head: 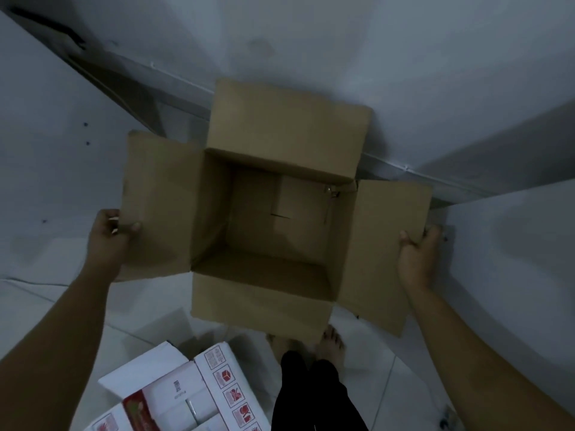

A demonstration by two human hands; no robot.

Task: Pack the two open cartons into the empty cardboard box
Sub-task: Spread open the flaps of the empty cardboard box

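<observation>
A brown cardboard box (264,284) is held up in front of me, its four flaps spread outward and its inside empty. My left hand (109,233) pinches the outer edge of the left flap. My right hand (417,253) grips the outer edge of the right flap. On the floor at the lower left stands a white open carton (199,396) with red handling symbols on one flap; smaller white packs show inside it. A second carton cannot be told apart in this view.
The floor is white tile. My bare feet (333,339) and dark trousers (311,396) are just below the box. White walls meet in a corner behind the box, with a grey skirting strip (404,172) along their base.
</observation>
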